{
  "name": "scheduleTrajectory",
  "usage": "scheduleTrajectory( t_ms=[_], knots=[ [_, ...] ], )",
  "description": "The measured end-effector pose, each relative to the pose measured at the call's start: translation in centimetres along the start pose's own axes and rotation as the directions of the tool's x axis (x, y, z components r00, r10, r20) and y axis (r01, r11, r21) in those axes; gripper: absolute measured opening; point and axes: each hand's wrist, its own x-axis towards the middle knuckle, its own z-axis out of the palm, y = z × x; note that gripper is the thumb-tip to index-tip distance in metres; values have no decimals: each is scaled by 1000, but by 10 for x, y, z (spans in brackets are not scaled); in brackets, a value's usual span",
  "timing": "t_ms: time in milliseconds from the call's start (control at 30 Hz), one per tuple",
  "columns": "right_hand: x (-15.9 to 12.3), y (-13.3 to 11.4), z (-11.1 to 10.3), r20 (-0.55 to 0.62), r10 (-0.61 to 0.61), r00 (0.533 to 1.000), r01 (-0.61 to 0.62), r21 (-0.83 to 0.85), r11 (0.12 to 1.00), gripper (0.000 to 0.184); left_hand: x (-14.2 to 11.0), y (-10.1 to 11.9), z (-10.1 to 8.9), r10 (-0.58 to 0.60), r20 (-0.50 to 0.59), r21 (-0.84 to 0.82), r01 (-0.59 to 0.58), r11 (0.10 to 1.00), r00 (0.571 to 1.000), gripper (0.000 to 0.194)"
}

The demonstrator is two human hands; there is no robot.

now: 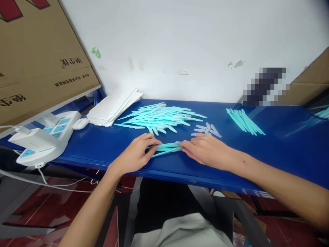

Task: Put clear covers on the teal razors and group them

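A small bunch of thin turquoise sticks [168,146] with pale, translucent tips lies level, low over the front of the blue table. My left hand [138,152] pinches the bunch at its left end, thumb against fingers. At the right end, the fingers of my right hand [203,149] close on the pale tips. Just beyond my hands spreads a large loose pile of the same sticks [161,116]. Several clear, cap-like pieces [207,129] lie right behind my right hand, partly hidden by it. Farther right is a neater group of turquoise sticks [245,121].
White paper envelopes or sheets [113,106] lie stacked at the back left. A white power strip [60,128] with a plugged-in adapter [34,142] and a white earbud-like case [81,124] sit left. A large cardboard box [43,51] stands behind them; a white wall [180,44] bounds the blue table [282,147].
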Motion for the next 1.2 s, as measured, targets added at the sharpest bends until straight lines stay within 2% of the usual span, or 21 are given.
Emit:
scheduleTrajectory(
  t_ms=[133,233,367,633,800,967,1100,1200],
  knots=[
    [-4,2,0,-45,-39,998,44,115,992,24,-3,0,1,-26,-17,1,26,1000,1000,29],
    [-3,1,3,-85,-48,995,56,88,995,24,-4,0,0,-37,-4,-31,37,999,999,29],
    [0,-2,5,-65,-31,997,35,69,997,25,-4,-1,-3,-22,39,-74,25,997,999,29],
    [0,-5,-1,-48,87,995,-72,256,964,29,-3,0,-5,-30,37,-92,34,995,999,31],
    [1,-4,3,-89,156,984,-130,246,960,34,-3,1,-5,-9,19,-88,10,996,1000,34],
    [1,-4,7,-86,227,970,-198,258,946,34,-2,1,-1,-16,8,-11,16,1000,1000,35],
    [0,-5,6,-240,247,939,-180,270,946,27,-1,-1,1,-33,-2,8,33,999,999,32],
    [-1,-6,5,-301,144,943,-64,261,963,23,-1,-1,1,-40,-5,25,40,999,999,30]
  ],
)
